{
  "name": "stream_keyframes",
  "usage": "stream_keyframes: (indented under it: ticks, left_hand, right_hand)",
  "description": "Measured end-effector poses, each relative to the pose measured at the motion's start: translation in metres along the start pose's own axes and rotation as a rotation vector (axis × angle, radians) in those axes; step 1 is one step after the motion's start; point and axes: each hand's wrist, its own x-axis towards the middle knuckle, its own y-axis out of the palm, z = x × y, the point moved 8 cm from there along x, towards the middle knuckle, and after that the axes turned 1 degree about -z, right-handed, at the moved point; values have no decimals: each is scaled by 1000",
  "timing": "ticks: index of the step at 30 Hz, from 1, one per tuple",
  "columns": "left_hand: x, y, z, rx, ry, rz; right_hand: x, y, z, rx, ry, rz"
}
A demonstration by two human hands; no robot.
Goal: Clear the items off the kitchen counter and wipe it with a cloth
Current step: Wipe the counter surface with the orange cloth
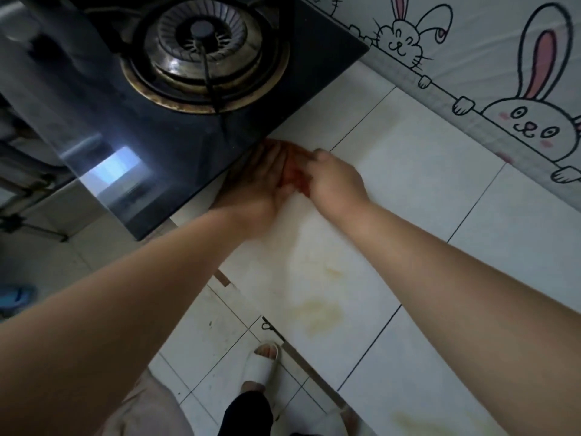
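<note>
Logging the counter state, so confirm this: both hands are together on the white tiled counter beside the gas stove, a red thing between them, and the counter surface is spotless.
Not spotless. The head view shows yellowish stains on the white tiled counter. The rest holds: left hand and right hand meet beside the gas stove, with a blurred red thing between them.

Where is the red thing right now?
In the head view, the red thing sits between the left hand and right hand, on the counter beside the stove's edge.
</note>
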Motion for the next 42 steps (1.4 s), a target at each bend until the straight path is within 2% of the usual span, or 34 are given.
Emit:
stream_keyframes:
  ticks: [3,5,7,9,12,15,17,20,24,29,31,33,35,37,39,41,42]
  left_hand:
    - [-62,10,7,24,58,-54]
    - [-105,26,12,45,52,-32]
    - [-144,37,12,77,43,-11]
    - [-165,42,10,108,42,-13]
    - [-159,41,16,127,50,2]
    - [-124,27,34,105,37,-21]
    - [-96,16,47,93,-35,-35]
    - [-68,11,55,116,-115,-10]
    - [-94,21,42,24,-74,-122]
    - [-169,54,-12,30,-25,-97]
    - [-194,66,-35,41,-1,-61]
    - [-210,73,-48,51,16,-25]
    - [-212,74,-50,47,34,15]
    - [-200,69,-43,67,63,36]
    - [-177,60,-30,101,70,51]
    - [-142,43,-17,119,43,31]
    - [-124,35,-11,126,12,20]
  right_hand:
    - [-47,15,15,-5,-104,61]
    - [-84,26,32,40,-191,145]
    - [-114,30,42,174,-148,197]
    - [-131,32,49,205,-137,217]
    - [-127,35,51,125,-189,245]
    - [-74,38,43,142,-99,217]
    - [-35,42,46,11,-106,176]
    - [-7,41,53,19,-114,166]
    - [-31,40,54,-33,-192,178]
    - [-123,37,26,149,-81,305]
    - [-162,30,23,128,-167,315]
    - [-192,20,27,51,-339,276]
    - [-199,18,26,-14,-429,236]
    - [-182,20,23,12,-336,297]
    - [-150,23,15,130,-137,385]
    - [-108,20,6,327,62,339]
    - [-85,18,2,324,104,287]
